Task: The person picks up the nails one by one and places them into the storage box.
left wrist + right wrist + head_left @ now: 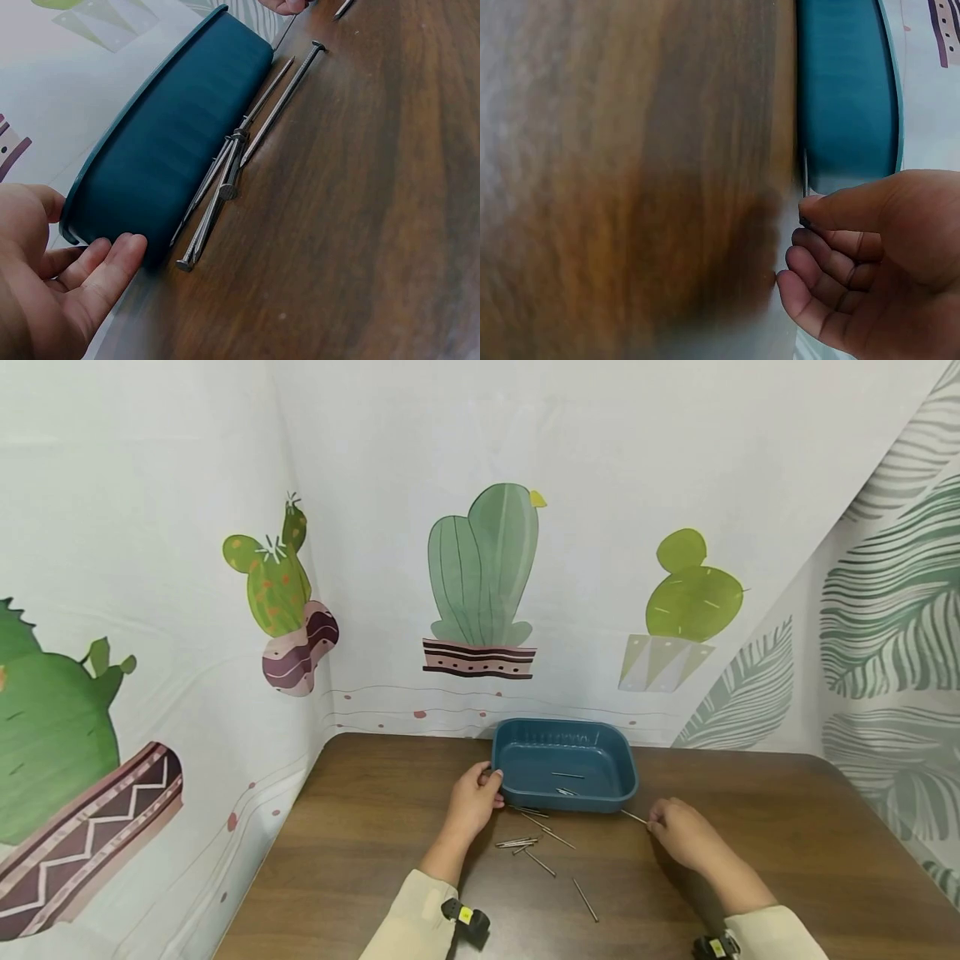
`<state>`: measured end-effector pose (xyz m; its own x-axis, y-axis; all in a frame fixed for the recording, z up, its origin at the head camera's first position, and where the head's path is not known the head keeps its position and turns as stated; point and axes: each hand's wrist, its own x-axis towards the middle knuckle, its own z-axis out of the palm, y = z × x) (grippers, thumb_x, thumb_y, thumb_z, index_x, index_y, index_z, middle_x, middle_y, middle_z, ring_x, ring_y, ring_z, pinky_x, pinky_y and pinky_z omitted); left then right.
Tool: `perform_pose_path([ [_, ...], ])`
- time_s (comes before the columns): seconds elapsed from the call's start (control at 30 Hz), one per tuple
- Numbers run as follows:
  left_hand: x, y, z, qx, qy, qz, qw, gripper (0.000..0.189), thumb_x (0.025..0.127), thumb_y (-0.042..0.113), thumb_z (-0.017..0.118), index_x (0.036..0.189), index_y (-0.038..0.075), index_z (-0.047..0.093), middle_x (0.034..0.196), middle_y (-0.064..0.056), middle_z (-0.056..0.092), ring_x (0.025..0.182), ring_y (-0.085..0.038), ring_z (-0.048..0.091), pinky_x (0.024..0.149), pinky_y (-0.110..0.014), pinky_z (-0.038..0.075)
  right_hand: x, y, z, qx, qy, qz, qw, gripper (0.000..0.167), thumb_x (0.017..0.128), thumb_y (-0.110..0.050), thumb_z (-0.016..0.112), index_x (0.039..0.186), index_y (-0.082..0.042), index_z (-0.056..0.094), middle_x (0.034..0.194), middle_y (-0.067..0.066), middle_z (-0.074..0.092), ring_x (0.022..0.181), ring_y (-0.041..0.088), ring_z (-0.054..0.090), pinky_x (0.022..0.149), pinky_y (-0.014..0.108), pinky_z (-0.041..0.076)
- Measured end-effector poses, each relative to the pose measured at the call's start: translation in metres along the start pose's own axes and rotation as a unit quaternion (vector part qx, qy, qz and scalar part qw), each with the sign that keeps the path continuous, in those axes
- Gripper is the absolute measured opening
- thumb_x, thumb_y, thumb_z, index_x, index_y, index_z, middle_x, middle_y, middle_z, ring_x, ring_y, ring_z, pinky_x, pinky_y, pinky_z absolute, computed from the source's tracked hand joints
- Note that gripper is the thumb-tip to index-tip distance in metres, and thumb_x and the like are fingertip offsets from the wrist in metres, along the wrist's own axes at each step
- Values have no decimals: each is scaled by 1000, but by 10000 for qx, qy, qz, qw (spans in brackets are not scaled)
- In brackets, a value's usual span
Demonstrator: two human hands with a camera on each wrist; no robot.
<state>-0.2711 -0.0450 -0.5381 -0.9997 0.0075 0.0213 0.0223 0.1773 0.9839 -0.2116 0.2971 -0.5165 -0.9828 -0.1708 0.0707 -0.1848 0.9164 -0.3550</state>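
Note:
A blue plastic tray (570, 803) stands at the back of the table, with a few nails (567, 775) inside. My left hand (472, 797) grips its front left corner; the left wrist view has the thumb at the rim and fingertips against the wall. Between thumb and forefinger, my right hand (684, 833) pinches a long nail (634, 817) near its head. That nail points left at the tray's front right corner, and in the right wrist view its shaft (805, 169) runs alongside the tray wall. In front of the tray lie several loose nails (285, 105), some crossing.
The brown wooden table (390, 827) ends at the back against a white cloth backdrop (375, 568) printed with cacti and leaves. One nail (585, 900) lies apart from the others, closer to the front.

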Motion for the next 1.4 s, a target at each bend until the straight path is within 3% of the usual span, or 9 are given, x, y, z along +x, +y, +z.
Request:
perform_pose_path([
  [0.63, 0, 1, 1, 12, 40, 48, 10000, 45, 100, 20, 59, 137, -7, 54, 86, -9, 60, 64, -18, 70, 64, -34, 62, 0, 7, -13, 123, 112, 186, 9997, 4, 91, -6, 65, 88, -3, 64, 86, 9, 60, 77, 21, 56, 69, 41, 49],
  [0.83, 0, 0, 2, 12, 43, 47, 10000, 46, 100, 21, 59, 137, -7, 54, 86, -9, 59, 65, -20, 71, 64, -34, 62, 0, 5, -18, 187, 326, 142, 9992, 5, 90, -5, 65, 89, 0, 64, 86, 12, 61, 78, 24, 59, 70, 44, 50],
  [1.4, 1, 0, 1, 64, 32, 16, 10000, 46, 101, 22, 59, 137, -7, 54, 86, -9, 59, 65, -19, 71, 64, -34, 62, 8, 7, -37, 157, 532, 221, 9982, 9, 93, -8, 65, 93, 1, 65, 89, 14, 62, 77, 23, 55, 67, 40, 47],
])
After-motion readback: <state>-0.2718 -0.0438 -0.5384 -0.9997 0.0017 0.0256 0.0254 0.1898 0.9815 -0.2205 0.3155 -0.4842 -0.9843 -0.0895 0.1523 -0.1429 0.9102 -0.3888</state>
